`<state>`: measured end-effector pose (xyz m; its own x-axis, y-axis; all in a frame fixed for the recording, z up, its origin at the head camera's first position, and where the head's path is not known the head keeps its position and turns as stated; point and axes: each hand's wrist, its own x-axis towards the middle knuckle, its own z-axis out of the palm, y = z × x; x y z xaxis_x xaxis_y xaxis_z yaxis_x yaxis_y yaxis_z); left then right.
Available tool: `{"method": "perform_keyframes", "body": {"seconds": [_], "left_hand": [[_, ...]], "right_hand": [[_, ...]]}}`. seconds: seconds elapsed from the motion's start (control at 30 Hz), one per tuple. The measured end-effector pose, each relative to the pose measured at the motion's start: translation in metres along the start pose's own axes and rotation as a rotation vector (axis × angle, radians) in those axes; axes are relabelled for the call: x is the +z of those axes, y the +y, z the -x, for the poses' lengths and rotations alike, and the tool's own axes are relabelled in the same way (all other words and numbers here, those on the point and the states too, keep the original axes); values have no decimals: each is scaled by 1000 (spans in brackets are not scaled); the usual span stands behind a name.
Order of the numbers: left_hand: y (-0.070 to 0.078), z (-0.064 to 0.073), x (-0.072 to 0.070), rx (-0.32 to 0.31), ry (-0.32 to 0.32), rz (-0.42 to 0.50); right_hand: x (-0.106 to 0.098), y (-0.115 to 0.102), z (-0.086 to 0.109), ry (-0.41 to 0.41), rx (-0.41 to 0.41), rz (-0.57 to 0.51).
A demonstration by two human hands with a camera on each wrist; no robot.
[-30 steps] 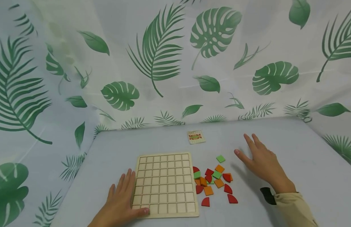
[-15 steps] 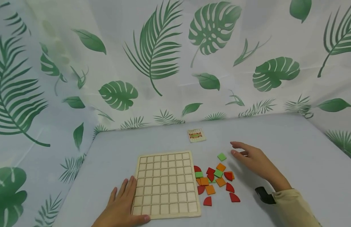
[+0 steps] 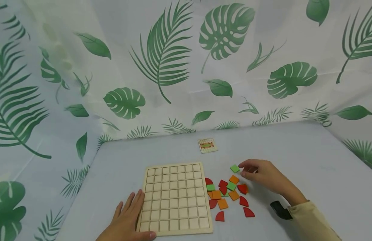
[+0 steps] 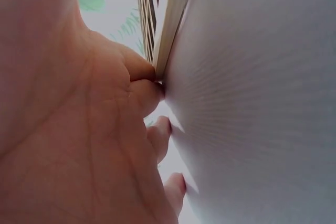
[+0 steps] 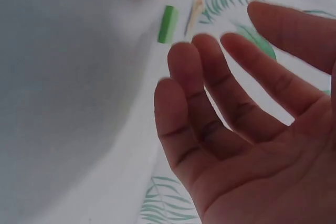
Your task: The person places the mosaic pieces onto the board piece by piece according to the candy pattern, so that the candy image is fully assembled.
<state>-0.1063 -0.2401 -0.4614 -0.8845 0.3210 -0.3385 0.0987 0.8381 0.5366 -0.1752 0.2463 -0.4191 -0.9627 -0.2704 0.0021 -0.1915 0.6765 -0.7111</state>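
A pale wooden grid board lies flat on the table, its square cells bare. My left hand rests at its left edge, thumb by the near left corner and fingers along the side; the left wrist view shows fingertips touching the board's edge and the cloth. My right hand hovers just right of a green square tile, fingers loosely bent with nothing between them. In the right wrist view, that hand is apart from the tile. Red quarter-circle pieces and orange square tiles lie scattered right of the board.
A small pattern card lies on the table behind the board. Several pieces overlap in a loose heap against the board's right edge. A leaf-printed cloth rises at the back and sides. A dark strap end hangs by the right sleeve.
My right hand has come down and left toward the green tile, and its spread fingers have bent inward. The left hand stays at the board's edge.
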Motion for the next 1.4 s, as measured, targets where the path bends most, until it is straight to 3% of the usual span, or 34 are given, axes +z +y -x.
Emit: {"method": "perform_keyframes", "body": {"seconds": [0.23,0.47,0.87,1.03,1.4], "left_hand": [[-13,-4,15,54,65,33],[-14,-2,18,38,57,32],[-11,-3,17,62,89,48],[-11,-2,13,61,74,60],[-2,2,4,21,29,40]], "right_hand": [[8,4,9,-146,-36,27],[20,2,9,-212,29,99],[24,3,8,-188,-70,173],[18,2,10,-186,-57,131],[1,8,13,-86,-17,10]]}}
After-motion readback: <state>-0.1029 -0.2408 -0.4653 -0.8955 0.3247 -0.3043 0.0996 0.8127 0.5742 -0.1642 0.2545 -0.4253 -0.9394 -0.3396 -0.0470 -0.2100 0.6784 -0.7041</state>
